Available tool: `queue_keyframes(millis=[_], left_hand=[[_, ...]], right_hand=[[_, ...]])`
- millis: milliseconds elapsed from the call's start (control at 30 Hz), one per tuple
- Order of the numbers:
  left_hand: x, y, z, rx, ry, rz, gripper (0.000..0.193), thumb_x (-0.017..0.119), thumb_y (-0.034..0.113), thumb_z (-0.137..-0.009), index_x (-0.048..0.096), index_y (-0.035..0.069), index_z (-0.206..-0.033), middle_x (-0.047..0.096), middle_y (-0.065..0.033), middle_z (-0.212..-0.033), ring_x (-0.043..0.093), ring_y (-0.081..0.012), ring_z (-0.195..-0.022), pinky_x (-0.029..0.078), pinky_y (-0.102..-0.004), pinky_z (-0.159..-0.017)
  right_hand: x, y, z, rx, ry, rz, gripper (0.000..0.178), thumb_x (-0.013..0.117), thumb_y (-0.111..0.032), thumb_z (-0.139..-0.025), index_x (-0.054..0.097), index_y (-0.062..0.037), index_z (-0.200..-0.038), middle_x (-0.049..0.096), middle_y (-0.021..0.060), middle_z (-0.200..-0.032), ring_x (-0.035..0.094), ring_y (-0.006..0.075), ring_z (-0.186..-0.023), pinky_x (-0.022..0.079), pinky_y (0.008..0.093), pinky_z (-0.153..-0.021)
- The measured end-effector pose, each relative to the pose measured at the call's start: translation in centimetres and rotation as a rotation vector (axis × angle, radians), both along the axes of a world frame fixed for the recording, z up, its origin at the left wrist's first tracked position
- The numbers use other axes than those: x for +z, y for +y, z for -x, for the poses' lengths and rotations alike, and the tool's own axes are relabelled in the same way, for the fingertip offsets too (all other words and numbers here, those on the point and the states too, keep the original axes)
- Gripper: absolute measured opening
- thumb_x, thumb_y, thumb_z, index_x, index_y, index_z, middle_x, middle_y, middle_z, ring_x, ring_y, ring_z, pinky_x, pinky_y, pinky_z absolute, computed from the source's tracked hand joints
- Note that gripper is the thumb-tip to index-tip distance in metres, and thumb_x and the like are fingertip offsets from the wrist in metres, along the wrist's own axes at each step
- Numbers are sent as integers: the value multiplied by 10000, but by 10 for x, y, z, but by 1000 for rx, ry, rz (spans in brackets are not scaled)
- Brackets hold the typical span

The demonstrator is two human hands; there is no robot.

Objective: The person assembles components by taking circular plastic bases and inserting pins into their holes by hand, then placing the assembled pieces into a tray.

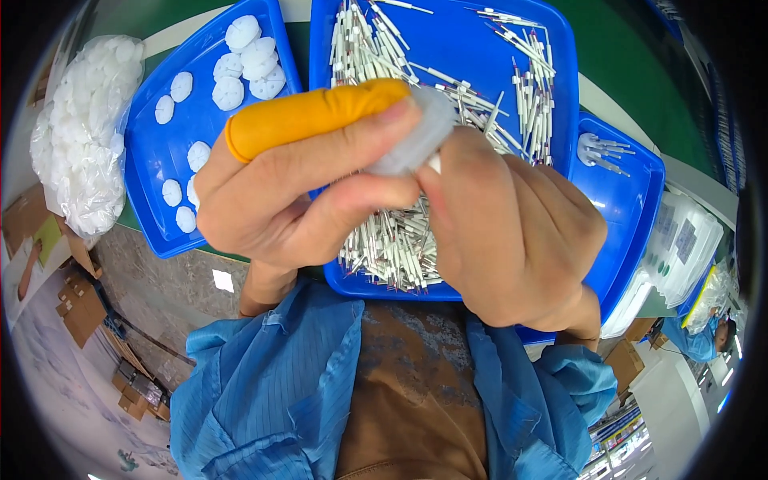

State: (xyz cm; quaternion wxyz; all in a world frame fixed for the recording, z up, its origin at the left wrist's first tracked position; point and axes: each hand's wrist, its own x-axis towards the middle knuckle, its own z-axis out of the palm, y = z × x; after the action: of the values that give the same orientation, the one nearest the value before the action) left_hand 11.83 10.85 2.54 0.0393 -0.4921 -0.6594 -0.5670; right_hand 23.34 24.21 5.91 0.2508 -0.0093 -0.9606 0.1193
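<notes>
My left hand (pixel 264 192), with a yellow finger cot (pixel 312 118) over its index finger, pinches a white round plastic disc (pixel 420 132) by its edge. My right hand (pixel 516 232) is closed against the disc's right side, gripping a thin white stick whose end (pixel 434 163) peeks out between the fingers. How far the stick goes into the disc is hidden. Both hands are above a blue tray (pixel 456 36) strewn with many thin white sticks (pixel 392 248) with dark reddish ends.
Left, another blue tray (pixel 152 148) holds several loose white discs (pixel 242 32), beside a clear bag (pixel 88 120) full of them. A right-hand blue tray (pixel 612 212) contains a disc fitted with sticks (pixel 596 150). Clear plastic boxes (pixel 680 232) stand beyond it; another person (pixel 696 340) is farther right.
</notes>
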Motion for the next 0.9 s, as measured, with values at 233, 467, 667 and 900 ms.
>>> queue_keyframes(millis=[233, 467, 667, 900], left_hand=[[-8, 1, 0, -117, -279, -148, 406, 730, 306, -842, 650, -46, -1027, 653, -206, -1021, 672, -280, -922, 550, -346, -800], [-14, 2, 9, -105, -296, -205, 262, 543, 168, -963, 592, -55, -1092, 636, -216, -1007, 696, -277, -801, 585, -328, -701], [-6, 1, -1, -97, -641, -106, 281, 559, 192, -961, 593, -51, -1097, 638, -211, -1044, 678, -231, -756, 571, -305, -637], [-17, -3, 9, -56, -542, -153, 289, 530, 194, -980, 588, -44, -1135, 640, -197, -1060, 681, -222, -819, 574, -287, -650]], right_hand=[[-15, 20, 11, 250, 119, 370, 168, 677, -49, -812, 619, 46, -938, 618, 117, -703, 547, 230, -483, 448, 277, -461], [-24, 53, 18, -41, -226, 240, 133, 654, -132, -852, 613, -58, -955, 630, 104, -759, 592, 253, -565, 467, 331, -504], [-60, 54, 42, -116, -381, -76, 141, 604, -46, -819, 479, -4, -768, 597, 165, -610, 626, 320, -538, 499, 396, -473], [11, 45, 20, 68, -89, 422, 168, 653, 15, -815, 518, -3, -914, 631, 89, -719, 640, 169, -606, 485, 284, -533]])
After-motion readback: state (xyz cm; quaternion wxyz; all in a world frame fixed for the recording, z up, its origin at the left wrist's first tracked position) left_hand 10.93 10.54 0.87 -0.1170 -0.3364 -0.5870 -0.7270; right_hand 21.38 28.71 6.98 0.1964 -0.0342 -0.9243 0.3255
